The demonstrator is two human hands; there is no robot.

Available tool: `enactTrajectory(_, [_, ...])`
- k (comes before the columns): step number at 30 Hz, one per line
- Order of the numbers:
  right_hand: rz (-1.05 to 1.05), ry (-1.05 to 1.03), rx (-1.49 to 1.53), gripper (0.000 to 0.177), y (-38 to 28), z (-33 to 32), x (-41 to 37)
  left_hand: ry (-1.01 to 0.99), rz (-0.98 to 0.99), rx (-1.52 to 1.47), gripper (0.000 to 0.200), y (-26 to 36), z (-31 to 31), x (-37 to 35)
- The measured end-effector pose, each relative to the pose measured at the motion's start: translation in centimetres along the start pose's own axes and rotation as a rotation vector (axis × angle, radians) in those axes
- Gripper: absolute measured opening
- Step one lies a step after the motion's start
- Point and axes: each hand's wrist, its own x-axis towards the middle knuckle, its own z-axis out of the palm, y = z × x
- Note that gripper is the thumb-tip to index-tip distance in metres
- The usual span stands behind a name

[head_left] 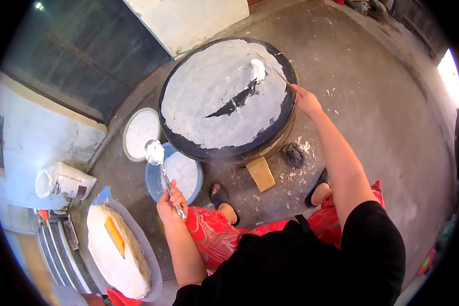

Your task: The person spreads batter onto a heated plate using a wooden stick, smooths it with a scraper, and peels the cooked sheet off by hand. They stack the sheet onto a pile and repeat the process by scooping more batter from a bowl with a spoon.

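My left hand [172,204] is closed round the handle of a metal ladle [166,176], whose bowl carries white batter above a blue basin [152,183]. With my right hand [307,99] I grip a thin wooden stick [279,75] at the right edge of a big round black griddle [164,115]. The stick reaches inward over the griddle, close by a thick white lump of batter [258,70]. A thin whitish layer [204,86] covers most of the griddle. Below the lump, a dark bare streak [234,103] runs through that layer.
A pale tub [126,137] of white stuff stands behind the basin. At lower left, an orange scraper [114,236] lies on a stack of white sheets [99,250]. A white sack [74,181] leans nearby. Beneath the griddle are a tan board [260,174] and a dark scrubber [294,155].
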Motion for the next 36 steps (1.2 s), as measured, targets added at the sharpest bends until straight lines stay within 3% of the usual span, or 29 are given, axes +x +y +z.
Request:
enactTrajectory(4, [-0.054, -0.127, 0.078, 0.034, -0.5, -2.5, -0.1, 0.004, -0.011, 0.010, 0.037, -0.1, 0.1, 0.0])
enactTrajectory(6, [0.058, -0.307, 0.063, 0.033, 0.0, -5.0, -1.5, 0.003, 0.007, 0.020, 0.037, -0.1, -0.1, 0.0])
enactTrajectory(9, [0.164, -0.327, 0.196, 0.035, 2.6, -6.7, -2.1, 0.022, 0.038, 0.038, 0.037, -0.4, 0.3, 0.0])
enactTrajectory(10, [0.171, -0.326, 0.196, 0.035, 2.8, -6.1, -2.4, 0.045, 0.053, 0.048, 0.037, -0.6, 0.4, -0.1])
enactTrajectory(12, [0.183, 0.017, 0.219, 0.032, 2.5, -3.3, -2.6, 0.040, 0.038, 0.045, 0.037, -0.6, 0.4, 0.1])
enactTrajectory(13, [0.186, 0.017, 0.220, 0.032, 2.6, -2.0, -2.6, 0.032, 0.031, 0.037, 0.037, -0.6, 0.4, 0.2])
enactTrajectory(15, [-0.072, -0.108, 0.157, 0.030, 2.4, 0.5, -2.6, 0.015, 0.021, 0.051, 0.037, -0.7, 0.4, 0.3])
enactTrajectory(18, [-0.009, -0.247, 0.020, 0.030, -2.5, -2.5, -5.9, -0.007, 0.004, 0.059, 0.037, -0.9, 0.4, 0.0])
enactTrajectory(21, [-0.007, -0.152, 0.160, 0.031, 1.9, -2.4, -5.1, -0.018, 0.010, 0.074, 0.037, -0.7, 0.2, 0.2])
enactTrajectory(25, [0.122, 0.012, 0.224, 0.030, 1.9, 2.3, -6.4, -0.055, -0.023, 0.105, 0.037, -0.6, -0.1, 0.2])
enactTrajectory(27, [-0.259, 0.013, 0.004, 0.029, 0.6, 5.2, -7.4, -0.067, -0.028, 0.129, 0.037, -0.5, -0.1, 0.4])
enactTrajectory(28, [-0.261, 0.009, 0.003, 0.029, -1.0, 4.3, -8.4, -0.079, -0.035, 0.152, 0.037, -0.6, -0.1, 0.4])
enactTrajectory(31, [-0.194, -0.120, -0.144, 0.029, -3.1, 1.8, -10.0, -0.106, -0.041, 0.216, 0.036, -0.5, -0.2, 0.1])
enactTrajectory(33, [0.011, -0.194, 0.274, 0.029, -1.0, 1.0, -10.2, -0.116, -0.032, 0.250, 0.036, -0.4, -0.4, -0.1])
enactTrajectory(34, [0.222, -0.127, 0.317, 0.030, -0.7, 1.3, -10.6, -0.122, -0.029, 0.291, 0.035, -0.4, -0.4, -0.1])
enactTrajectory(36, [0.147, -0.077, 0.312, 0.030, 0.2, 5.0, -12.1, -0.138, -0.018, 0.348, 0.035, -0.3, -0.6, 0.1])
